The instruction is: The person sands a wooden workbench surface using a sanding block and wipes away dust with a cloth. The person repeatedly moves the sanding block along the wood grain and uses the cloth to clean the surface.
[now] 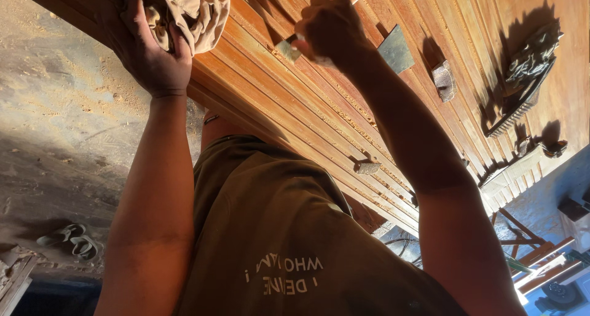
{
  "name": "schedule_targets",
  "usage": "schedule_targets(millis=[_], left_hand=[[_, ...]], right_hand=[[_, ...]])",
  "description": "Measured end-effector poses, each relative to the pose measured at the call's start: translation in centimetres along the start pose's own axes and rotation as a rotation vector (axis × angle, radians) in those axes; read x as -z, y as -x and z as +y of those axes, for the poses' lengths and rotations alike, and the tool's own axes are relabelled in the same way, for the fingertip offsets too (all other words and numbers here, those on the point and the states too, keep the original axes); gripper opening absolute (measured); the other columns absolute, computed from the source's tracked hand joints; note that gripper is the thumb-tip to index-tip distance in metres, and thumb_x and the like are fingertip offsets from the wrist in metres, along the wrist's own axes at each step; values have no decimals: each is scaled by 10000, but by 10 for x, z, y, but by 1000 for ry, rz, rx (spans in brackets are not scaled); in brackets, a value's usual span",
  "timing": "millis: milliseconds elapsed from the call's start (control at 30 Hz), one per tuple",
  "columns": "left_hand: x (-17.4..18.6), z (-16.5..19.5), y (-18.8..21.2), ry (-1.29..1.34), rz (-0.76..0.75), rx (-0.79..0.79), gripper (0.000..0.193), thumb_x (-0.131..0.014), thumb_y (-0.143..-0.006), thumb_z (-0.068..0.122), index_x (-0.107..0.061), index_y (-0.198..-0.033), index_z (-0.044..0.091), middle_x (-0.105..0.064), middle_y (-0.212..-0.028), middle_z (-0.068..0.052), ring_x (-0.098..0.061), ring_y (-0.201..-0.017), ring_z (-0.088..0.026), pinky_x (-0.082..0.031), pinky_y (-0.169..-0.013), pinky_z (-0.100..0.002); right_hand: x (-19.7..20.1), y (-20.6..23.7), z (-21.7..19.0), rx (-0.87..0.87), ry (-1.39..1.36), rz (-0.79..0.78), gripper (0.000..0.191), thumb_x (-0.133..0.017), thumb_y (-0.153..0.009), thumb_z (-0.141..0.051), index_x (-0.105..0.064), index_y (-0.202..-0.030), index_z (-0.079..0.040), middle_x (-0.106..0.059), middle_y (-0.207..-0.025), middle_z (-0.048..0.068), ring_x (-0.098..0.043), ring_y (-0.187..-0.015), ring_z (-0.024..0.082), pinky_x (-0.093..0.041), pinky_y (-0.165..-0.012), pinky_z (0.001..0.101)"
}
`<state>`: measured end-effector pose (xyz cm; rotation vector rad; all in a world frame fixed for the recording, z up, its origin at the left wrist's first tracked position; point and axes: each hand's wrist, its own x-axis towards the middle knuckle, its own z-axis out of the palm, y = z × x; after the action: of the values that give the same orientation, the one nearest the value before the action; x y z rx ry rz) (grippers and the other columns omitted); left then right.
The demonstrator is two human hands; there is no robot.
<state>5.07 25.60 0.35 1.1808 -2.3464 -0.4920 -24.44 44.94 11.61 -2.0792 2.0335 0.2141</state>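
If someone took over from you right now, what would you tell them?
Left hand: shut on a beige cloth at the edge of the grooved wood panel.
Right hand: pinching a small flat piece against the panel; I can't tell what kind.
On the panel: a grey flat sheet, a small block and a dark tool.
Done: can't judge.
Left: pale dust lies in the grooves.

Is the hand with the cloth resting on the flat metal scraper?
No. The left hand grips the cloth at the panel's edge, while the scraper lies apart, beyond the right hand.
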Motion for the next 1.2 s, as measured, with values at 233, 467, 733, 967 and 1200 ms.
schedule_targets(millis=[233,467,733,967,1200], left_hand=[[-3,-2,3,-60,2,-16,595,-646,-1076,422,-455,-1583,176,-361,-1626,-240,-394,-1519,-477,-421,-1269,-584],[-1,-2,3,-18,-16,4,586,-656,-1083,417,-481,-1579,159,-381,-1629,-227,-390,-1530,-476,-424,-1283,-583],[2,1,0,-44,-25,-5,591,-643,-1089,439,-476,-1576,149,-363,-1634,-252,-377,-1529,-487,-408,-1271,-610],[1,0,-2,-19,2,-23,597,-641,-1074,405,-467,-1585,150,-346,-1645,-238,-384,-1540,-468,-394,-1299,-587],[28,18,-22,238,54,-181,844,-663,-976,616,-322,-1638,218,-211,-1705,-232,-218,-1573,-394,-206,-1332,-560]], right_hand=[[8,2,4,-10,-20,65,298,-845,-917,-463,-770,-783,-208,-703,-829,-49,-655,-945,145,-301,-1097,448],[-2,-2,6,30,133,38,321,-797,-942,-503,-741,-749,-253,-729,-778,-45,-659,-824,124,-335,-1033,433],[4,-6,-2,16,153,-15,246,-790,-943,-425,-746,-765,-262,-729,-767,-48,-653,-809,120,-365,-933,404],[8,-2,5,-7,103,-13,321,-824,-915,-468,-751,-743,-207,-739,-774,-12,-659,-786,147,-347,-1039,455],[11,77,30,-345,-311,296,156,-811,-984,-306,-796,-1012,-153,-760,-942,31,-673,-903,171,-373,-1014,393]])
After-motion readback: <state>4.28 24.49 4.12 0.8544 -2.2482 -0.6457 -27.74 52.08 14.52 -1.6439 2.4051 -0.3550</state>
